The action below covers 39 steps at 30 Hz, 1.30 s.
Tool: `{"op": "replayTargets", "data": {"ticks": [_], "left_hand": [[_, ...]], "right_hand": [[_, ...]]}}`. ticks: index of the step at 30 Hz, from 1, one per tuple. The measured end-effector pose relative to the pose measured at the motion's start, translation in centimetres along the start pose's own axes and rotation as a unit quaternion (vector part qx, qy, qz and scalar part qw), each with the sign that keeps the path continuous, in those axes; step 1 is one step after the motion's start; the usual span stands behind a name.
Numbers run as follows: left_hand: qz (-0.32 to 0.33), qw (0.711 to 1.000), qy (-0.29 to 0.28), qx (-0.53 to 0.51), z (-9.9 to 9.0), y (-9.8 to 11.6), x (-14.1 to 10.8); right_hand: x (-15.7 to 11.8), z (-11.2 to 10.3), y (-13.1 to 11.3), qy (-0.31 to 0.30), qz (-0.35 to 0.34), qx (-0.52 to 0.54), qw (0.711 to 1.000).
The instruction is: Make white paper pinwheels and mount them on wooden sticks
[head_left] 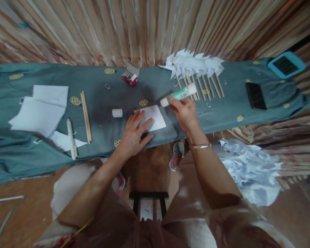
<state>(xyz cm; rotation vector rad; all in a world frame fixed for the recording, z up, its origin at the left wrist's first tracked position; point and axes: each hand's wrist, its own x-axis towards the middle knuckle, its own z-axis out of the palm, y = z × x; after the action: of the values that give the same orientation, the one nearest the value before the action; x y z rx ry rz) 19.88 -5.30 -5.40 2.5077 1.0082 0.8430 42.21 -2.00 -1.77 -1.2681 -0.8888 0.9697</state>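
My right hand (184, 112) grips a green and white glue stick (179, 95), tilted, its uncapped end pointing left above a white paper square (156, 119). Fingers spread, my left hand (135, 132) lies flat on the left part of that paper and hides some of it. A white glue cap (117, 113) rests on the cloth just left of the paper. Beyond the glue stick, a row of white paper pinwheels (193, 65) on thin wooden sticks (204, 88) lies along the far edge.
On the left are stacked white papers (41, 115), a white cutter-like tool (71, 137) and loose wooden sticks (86, 117). A red box of pins (130, 78) stands at the back. To the right lie a phone (256, 96) and a blue-framed device (286, 65). Crumpled paper (250, 168) fills the floor at right.
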Motion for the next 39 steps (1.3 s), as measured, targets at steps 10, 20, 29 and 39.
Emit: {"op": "replayTargets", "data": {"ticks": [10, 20, 29, 39], "left_hand": [[-0.114, 0.983, 0.138, 0.03, -4.4, -3.9, -0.4], [-0.239, 0.957, 0.154, 0.063, -5.7, -6.1, -1.7], [-0.255, 0.954, 0.153, 0.043, -4.9, -5.1, -0.7], [-0.182, 0.974, 0.134, -0.018, -3.3, -2.4, 1.0]], "right_hand": [[-0.2, 0.9, -0.6, -0.01, 0.091, 0.142, 0.986], [-0.6, 1.6, -1.1, -0.022, 0.14, 0.156, 0.978], [-2.1, 4.1, -1.3, -0.062, 0.162, 0.184, 0.967], [-3.1, 5.0, -0.8, -0.083, 0.194, 0.194, 0.958]]}}
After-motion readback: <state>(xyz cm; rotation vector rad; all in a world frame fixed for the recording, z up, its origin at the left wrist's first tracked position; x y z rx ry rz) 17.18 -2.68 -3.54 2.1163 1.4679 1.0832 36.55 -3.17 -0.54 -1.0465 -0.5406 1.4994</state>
